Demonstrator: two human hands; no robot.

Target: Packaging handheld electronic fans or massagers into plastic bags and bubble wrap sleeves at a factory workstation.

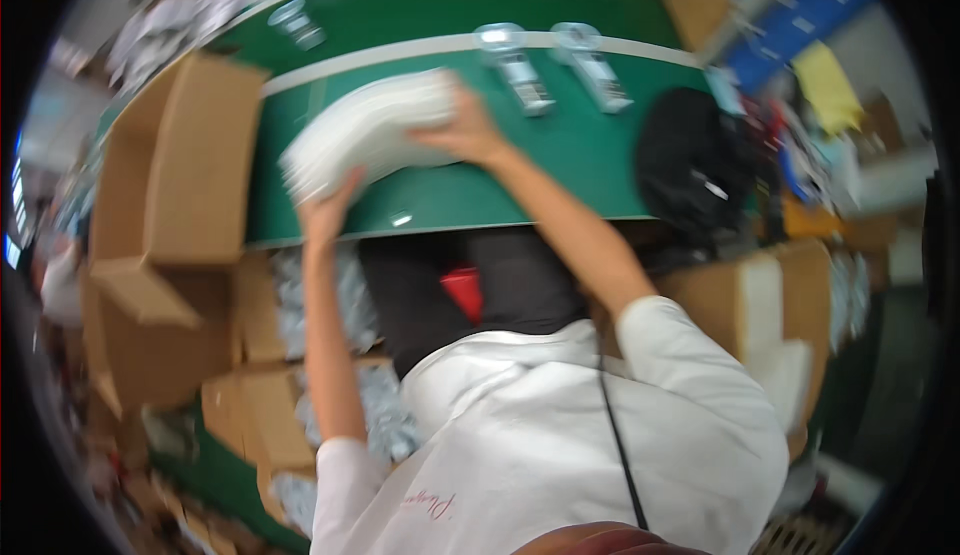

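Observation:
A thick, bent stack of thin white sheets is held between my two hands above the green table. My left hand grips its near left end, with the thumb up along the side. At the far right end, my right hand is closed round the stack, its thumb lying on the near face. The fingertips under the stack are hidden. What the sheets are made of I cannot tell.
Left of the stack stands an open cardboard box. Two pale items with round heads lie right of it, a similar one further back. A black bag sits on the right. Cartons with grey wrapped pieces stand beside me.

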